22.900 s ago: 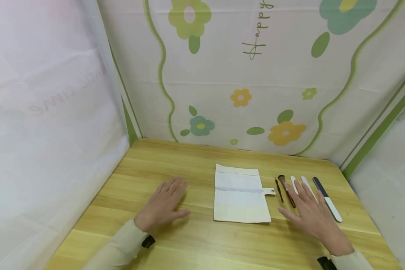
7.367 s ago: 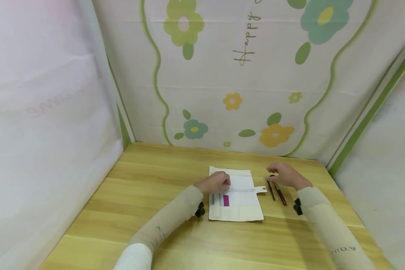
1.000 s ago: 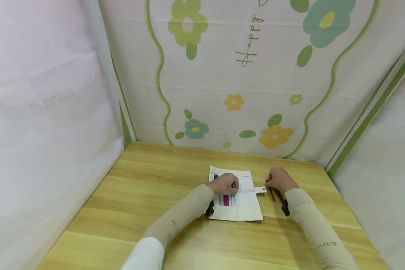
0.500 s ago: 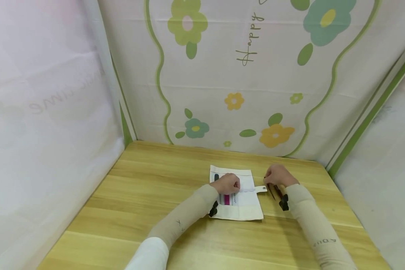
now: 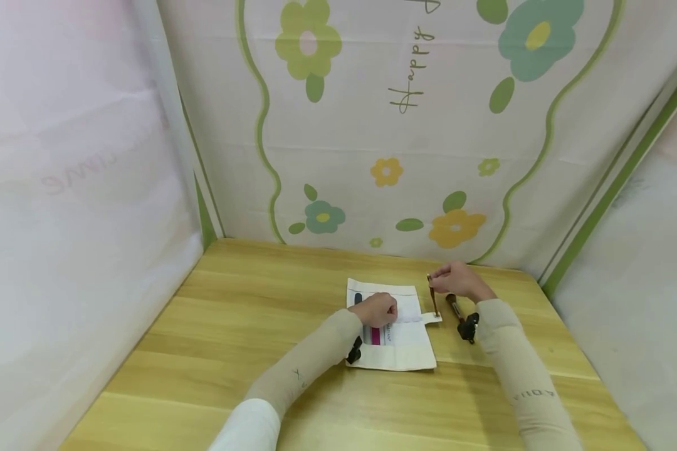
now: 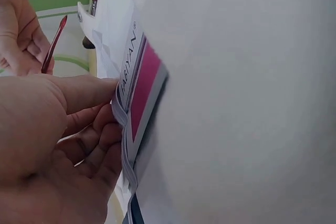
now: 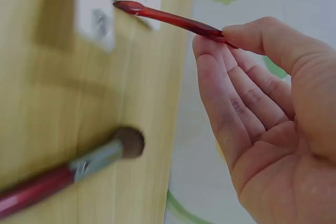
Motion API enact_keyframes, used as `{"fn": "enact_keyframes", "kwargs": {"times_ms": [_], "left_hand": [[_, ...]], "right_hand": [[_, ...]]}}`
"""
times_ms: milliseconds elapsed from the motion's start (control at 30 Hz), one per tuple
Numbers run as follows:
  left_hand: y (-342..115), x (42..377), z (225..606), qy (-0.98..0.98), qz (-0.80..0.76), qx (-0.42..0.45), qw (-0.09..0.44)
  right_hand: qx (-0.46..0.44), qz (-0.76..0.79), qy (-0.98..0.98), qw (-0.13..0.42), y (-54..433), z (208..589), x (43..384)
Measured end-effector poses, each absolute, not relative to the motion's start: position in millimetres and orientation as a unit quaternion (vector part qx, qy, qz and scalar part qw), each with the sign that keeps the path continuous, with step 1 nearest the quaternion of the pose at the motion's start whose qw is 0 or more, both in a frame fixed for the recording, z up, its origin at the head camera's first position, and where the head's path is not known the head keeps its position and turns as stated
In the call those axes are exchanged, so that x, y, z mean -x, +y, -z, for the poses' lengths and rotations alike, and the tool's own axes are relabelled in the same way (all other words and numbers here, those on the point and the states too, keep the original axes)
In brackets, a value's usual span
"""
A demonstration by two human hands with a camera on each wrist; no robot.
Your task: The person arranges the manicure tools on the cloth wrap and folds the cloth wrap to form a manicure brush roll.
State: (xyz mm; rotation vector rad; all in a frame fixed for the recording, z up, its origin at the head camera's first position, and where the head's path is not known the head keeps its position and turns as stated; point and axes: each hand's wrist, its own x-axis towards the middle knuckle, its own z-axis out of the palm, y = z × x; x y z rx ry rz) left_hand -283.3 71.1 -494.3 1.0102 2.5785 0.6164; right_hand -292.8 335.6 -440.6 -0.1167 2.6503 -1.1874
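A white fabric pouch (image 5: 409, 358) lies unfolded on the table, its snap strap (image 5: 432, 318) pointing right. Nail files (image 6: 146, 85) sit in its pocket at the left; one shows a magenta band and lettering, another a dark end (image 5: 358, 297). My left hand (image 5: 379, 308) pinches the pocket's edge between thumb and fingers beside the files. Raised right of the pouch, my right hand (image 5: 458, 280) holds a slim dark-red stick tool (image 7: 176, 20) by one end, between thumb and fingertips. Its flattened free end points down over the strap. What kind of tool it is I cannot tell.
A makeup brush (image 7: 100, 163) with a dark-red handle lies on the table right of the strap, partly behind the right wrist's camera. A floral cloth (image 5: 338, 188) hangs along the wooden table's (image 5: 271, 275) back edge, with more cloth at both sides.
Early on, the files lay on the table at right; now they are in the pouch. Within the last second my right hand has lifted the dark-red tool and carried it left.
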Motion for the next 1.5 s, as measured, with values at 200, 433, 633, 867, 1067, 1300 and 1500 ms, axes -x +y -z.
{"fn": "enact_keyframes", "kwargs": {"times_ms": [200,433,633,867,1067,1300,1500], "left_hand": [[67.0,287.2,495.0,0.883,-0.241,-0.368,0.161],[65.2,288.2,497.7,0.867,-0.274,-0.377,0.177],[64.0,286.0,498.9,0.862,-0.290,-0.377,0.175],[65.1,289.0,505.0,0.863,-0.288,-0.382,0.161],[64.8,288.9,502.1,0.868,-0.282,-0.375,0.160],[62.1,288.8,500.7,0.874,-0.277,-0.369,0.150],[65.9,287.6,503.5,0.878,-0.284,-0.357,0.148]], "right_hand": [[0.024,0.461,0.881,0.104,314.1,445.3,304.6],[0.011,0.493,0.865,0.091,288.4,464.8,312.9],[0.007,0.501,0.861,0.090,274.6,480.7,313.5],[-0.001,0.476,0.875,0.093,272.0,491.2,313.4],[0.020,0.468,0.876,0.113,272.0,493.2,310.0],[0.057,0.460,0.876,0.133,269.2,493.0,304.4],[0.055,0.453,0.877,0.154,270.2,489.1,297.3]]}}
